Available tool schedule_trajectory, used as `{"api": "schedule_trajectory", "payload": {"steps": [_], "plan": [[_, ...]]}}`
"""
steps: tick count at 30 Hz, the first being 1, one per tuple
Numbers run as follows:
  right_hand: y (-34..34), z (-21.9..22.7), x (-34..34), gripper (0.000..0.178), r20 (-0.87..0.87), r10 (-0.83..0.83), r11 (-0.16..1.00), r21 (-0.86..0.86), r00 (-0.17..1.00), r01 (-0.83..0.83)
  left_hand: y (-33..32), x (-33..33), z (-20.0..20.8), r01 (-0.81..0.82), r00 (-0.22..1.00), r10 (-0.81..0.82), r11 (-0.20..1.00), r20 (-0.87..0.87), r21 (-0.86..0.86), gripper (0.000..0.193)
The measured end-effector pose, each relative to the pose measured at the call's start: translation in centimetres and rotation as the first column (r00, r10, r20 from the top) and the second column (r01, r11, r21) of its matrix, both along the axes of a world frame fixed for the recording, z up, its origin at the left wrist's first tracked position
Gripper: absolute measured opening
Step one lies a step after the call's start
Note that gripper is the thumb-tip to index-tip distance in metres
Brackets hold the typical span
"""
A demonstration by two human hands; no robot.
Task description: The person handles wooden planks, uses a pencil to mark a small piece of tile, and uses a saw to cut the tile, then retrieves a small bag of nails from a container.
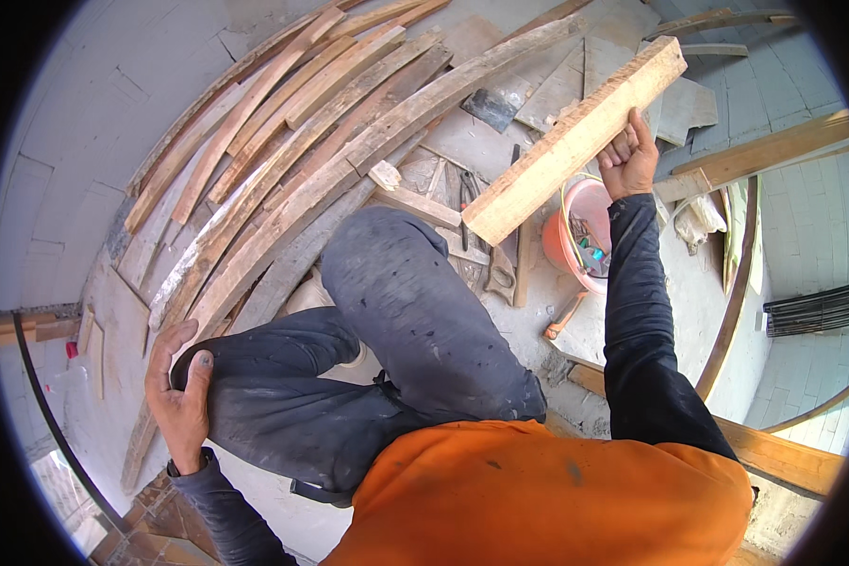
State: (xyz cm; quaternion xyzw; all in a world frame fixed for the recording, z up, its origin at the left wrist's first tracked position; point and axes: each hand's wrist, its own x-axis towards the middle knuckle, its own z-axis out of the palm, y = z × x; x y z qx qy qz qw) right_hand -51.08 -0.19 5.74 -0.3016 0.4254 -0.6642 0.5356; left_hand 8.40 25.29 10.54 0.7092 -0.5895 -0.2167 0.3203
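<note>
My right hand (630, 160) grips a short, pale, rough-sawn wooden plank (575, 141) by its right edge, the fingers partly hidden by the wood. The plank is held up at a slant above the floor, its lower end over some tools. At my bent left knee (255, 354), my left hand (181, 396) curves with thumb and fingers apart and nothing in it. Below the plank stands an orange bucket (558, 247) with small items inside. A handsaw's wooden handle (502, 275) and a pair of pliers (466, 191) lie beside it.
Long timber beams (349, 170) lie in a stack on the left and ahead of my knees. An orange-handled tool (564, 317) rests near the bucket. More boards (764, 151) and a bundle of dark rods (811, 311) are at the right.
</note>
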Motion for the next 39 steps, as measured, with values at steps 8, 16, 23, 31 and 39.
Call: {"api": "schedule_trajectory", "payload": {"steps": [8,16,23,31,39], "plan": [[-6.0,10.7,9.6,0.029,0.053,0.087,0.946,-0.319,0.995,-0.066,-11.3,-0.3,4.1,0.185,0.980,-0.199,0.900,0.006,-0.394,0.049],[-6.3,6.4,22.0,0.038,0.233,0.312,0.941,-0.206,0.921,-0.267,-16.4,-4.9,-3.9,0.469,0.764,-0.390,0.882,-0.515,0.028,0.096],[-4.3,-6.9,21.7,0.051,0.475,0.215,0.957,0.071,0.854,-0.280,-14.1,-8.7,-6.0,0.446,0.871,-0.489,0.834,0.059,0.325,0.064],[-3.3,-7.2,24.7,0.076,0.407,-0.054,0.960,0.273,0.912,-0.065,-15.0,-7.6,-7.6,0.345,0.860,-0.253,0.928,0.443,-0.139,0.058],[-4.1,-6.3,22.1,0.077,0.520,0.103,0.988,0.044,0.848,-0.147,-16.5,-7.8,-5.7,0.181,0.929,-0.127,0.975,-0.349,0.127,0.107]]}}
